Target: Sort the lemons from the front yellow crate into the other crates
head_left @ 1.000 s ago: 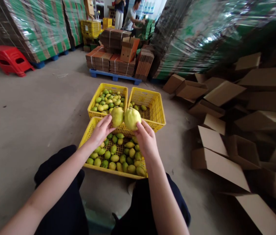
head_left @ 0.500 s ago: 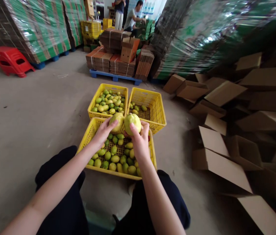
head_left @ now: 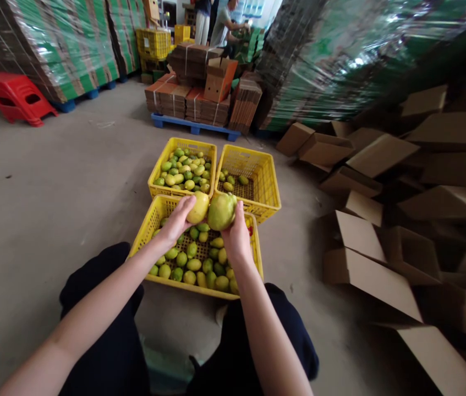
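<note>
My left hand (head_left: 177,220) is closed around a yellow lemon (head_left: 198,207). Beside it, my right hand (head_left: 236,234) grips a greener, lumpy lemon (head_left: 221,211). The two fruits are held close together above the near yellow crate (head_left: 199,290), whose slatted bottom is partly covered with green and yellow lemons (head_left: 193,264). Behind it on the left, another yellow crate (head_left: 155,190) holds many more lemons. To the right of that, a third yellow crate (head_left: 269,181) has only a few lemons (head_left: 228,180) at its left side.
Cardboard boxes (head_left: 381,286) are heaped on the right. A red stool (head_left: 17,99) stands at the left. Ahead, a blue pallet (head_left: 195,126) carries bundled flat cartons. Wrapped stacks (head_left: 67,49) rise on both sides, and two people (head_left: 221,27) are at the back.
The lemon in my right hand has been turned, now showing a greener side, and those fingers have shifted to its right. The left hand's lemon has turned slightly too.
</note>
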The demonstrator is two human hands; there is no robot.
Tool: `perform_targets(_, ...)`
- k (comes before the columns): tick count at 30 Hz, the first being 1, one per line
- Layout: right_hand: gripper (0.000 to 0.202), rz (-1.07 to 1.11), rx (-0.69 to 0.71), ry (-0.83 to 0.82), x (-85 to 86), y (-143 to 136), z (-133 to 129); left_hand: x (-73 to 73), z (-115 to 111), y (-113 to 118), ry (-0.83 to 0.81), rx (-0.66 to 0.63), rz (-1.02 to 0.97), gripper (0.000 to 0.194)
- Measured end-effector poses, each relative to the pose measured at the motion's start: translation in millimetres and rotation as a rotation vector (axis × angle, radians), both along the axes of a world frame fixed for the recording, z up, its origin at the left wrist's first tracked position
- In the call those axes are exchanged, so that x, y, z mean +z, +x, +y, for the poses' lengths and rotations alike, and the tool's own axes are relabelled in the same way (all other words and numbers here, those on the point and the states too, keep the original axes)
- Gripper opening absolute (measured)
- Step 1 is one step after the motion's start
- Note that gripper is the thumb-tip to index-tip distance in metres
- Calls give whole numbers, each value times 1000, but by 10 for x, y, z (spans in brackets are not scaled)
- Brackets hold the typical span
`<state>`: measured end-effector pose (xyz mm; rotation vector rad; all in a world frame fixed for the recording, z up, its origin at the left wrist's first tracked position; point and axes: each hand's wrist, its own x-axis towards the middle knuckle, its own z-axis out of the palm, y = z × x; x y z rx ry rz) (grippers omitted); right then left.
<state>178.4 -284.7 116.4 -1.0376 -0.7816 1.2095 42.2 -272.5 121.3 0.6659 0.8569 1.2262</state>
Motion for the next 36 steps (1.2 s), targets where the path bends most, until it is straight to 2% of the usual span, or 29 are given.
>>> perform_targets(3,45,100,34,-97,72,-40,-24,6,-24,5,-20,23,119,41)
perform_targets(5,42,130,78,-126,124,-59,-44,0,-28,11,-40,39,135,36)
perform_targets(8,37,233,74,-125,161,-81,-48,-6,-9,26,-50,83,91,30)
perform_targets(11,33,281,67,-113,141,-83,-11,1,35,33,-86,142,1,32)
perform_targets(15,34,307,143,-110,74,-31,50,28,91,11,-145,122,-116,33)
perform_targets(19,32,336,115,-190,63,51,53,92,97,-23,-249,86,-158,32)
perform_targets(22,33,272,167,-167,124,73,10,151,67,-36,-244,77,-171,33)
perform_targets(27,31,213,200,-87,217,10,-43,185,20,-25,-214,40,-92,13)
perform_targets(30,27,234,202,-61,201,-4,-30,158,42,-4,-200,64,-130,23)
perform_targets(32,26,262,156,-43,171,9,-13,134,74,5,-171,104,-180,29)
perform_targets(36,23,326,125,-23,119,38,9,121,118,-7,-161,170,-227,27)
